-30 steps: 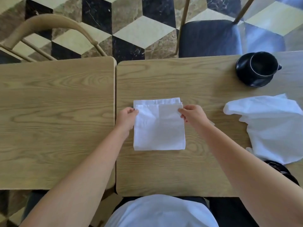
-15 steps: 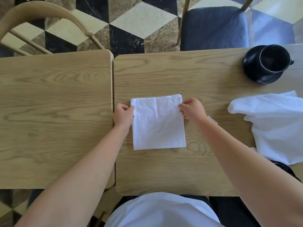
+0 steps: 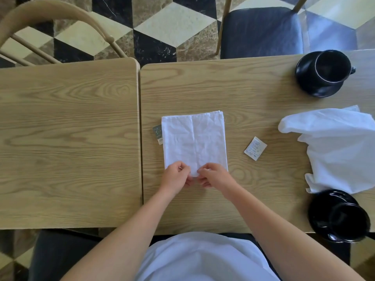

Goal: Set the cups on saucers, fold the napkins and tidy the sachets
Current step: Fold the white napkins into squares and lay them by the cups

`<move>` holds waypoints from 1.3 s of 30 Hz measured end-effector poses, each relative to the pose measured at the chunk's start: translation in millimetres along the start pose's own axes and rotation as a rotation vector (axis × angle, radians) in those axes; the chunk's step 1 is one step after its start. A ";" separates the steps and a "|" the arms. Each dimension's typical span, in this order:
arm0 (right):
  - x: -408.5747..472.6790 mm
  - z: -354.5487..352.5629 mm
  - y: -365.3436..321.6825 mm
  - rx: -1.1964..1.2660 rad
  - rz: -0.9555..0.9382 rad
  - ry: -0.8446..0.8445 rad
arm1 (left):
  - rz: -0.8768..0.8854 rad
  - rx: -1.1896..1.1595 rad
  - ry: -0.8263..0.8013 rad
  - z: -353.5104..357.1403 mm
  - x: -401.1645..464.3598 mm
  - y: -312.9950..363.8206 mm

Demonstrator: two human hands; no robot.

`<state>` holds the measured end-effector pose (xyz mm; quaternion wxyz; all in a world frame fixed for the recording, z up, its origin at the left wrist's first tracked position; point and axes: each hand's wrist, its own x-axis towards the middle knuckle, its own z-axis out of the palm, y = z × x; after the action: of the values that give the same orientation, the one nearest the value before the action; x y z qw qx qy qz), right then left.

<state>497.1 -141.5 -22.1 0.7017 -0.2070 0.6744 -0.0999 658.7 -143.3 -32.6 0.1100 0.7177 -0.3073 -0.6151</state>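
Both hands pinch the near edge of the folded napkin (image 3: 194,141) lying mid-table, the left hand (image 3: 176,178) and right hand (image 3: 215,176) side by side, with one sachet (image 3: 157,133) poking from under its left edge and another sachet (image 3: 255,148) just to its right.

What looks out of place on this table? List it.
A green sachet lies half tucked under the folded napkin's left edge. A white sachet lies loose and askew to its right. A second napkin sits crumpled, its near corner touching the near saucer.
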 end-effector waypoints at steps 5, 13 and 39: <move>2.1 -22.7 9.1 0.114 0.046 0.074 | -0.105 -0.019 0.089 -9.4 3.5 -5.7; 4.4 -49.9 -39.9 0.228 -0.042 0.154 | -0.126 -0.438 0.198 -41.0 35.0 51.1; 62.2 -47.8 -141.1 -1.274 -0.487 0.406 | -0.591 -0.332 -0.249 42.8 -26.8 57.2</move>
<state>473.8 -301.2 -18.7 0.2624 -0.6991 0.6536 0.1232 599.1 -163.5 10.5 0.0040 0.6676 0.0065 -0.7445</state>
